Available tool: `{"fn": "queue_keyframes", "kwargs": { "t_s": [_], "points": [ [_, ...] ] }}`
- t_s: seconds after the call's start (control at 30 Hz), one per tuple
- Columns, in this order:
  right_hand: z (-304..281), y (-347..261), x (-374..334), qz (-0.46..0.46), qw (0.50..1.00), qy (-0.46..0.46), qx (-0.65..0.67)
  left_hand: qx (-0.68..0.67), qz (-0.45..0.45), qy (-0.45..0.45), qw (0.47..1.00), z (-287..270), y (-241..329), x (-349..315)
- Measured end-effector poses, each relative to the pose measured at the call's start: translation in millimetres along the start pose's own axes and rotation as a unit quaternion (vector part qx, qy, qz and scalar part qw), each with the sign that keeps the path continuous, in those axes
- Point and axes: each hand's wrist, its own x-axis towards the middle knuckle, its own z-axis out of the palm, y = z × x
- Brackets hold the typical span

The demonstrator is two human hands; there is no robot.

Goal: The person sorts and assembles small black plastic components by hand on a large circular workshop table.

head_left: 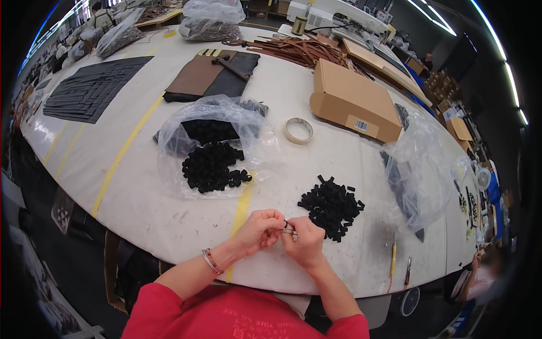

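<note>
Near the table's front edge, my left hand (262, 230) and my right hand (305, 242) meet with their fingertips pinched together. Between them is a small black piece (285, 224), mostly covered by the fingers. A pale, shiny band shows at my right fingers; whether it is worn or held I cannot make out. Just beyond my right hand lies a loose pile of short black pieces (332, 207), like small fabric loops. Farther left, a clear plastic bag (169, 144) lies with its mouth toward me, and a heap of similar black pieces (210, 168) spills out of it.
A tape roll (298, 131) and a cardboard box (355, 101) lie beyond the piles. Another plastic bag (420, 181) is at the right, with a yellow-handled tool (393, 259) nearer me. A hammer (232, 66) rests on brown and black sheets; dark strips (96, 87) lie far left.
</note>
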Motion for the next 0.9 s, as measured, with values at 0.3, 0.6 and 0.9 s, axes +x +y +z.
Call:
{"fn": "queue_keyframes", "kwargs": {
  "t_s": [0.3,0.6,0.9],
  "points": [
    [-19.6,9.9,14.6,0.489,0.663,-0.159,0.544,0.148,0.103,0.015,0.984,9.3,1.2,-6.7],
    [-17.1,16.0,5.6,0.46,0.549,-0.208,0.666,0.162,0.065,-0.041,0.984,5.9,6.8,-9.7],
    [-2.2,-4.2,10.4,0.27,0.936,-0.087,0.209,0.567,0.461,0.096,0.676,3.6,-17.4,2.4]
  ]
}}
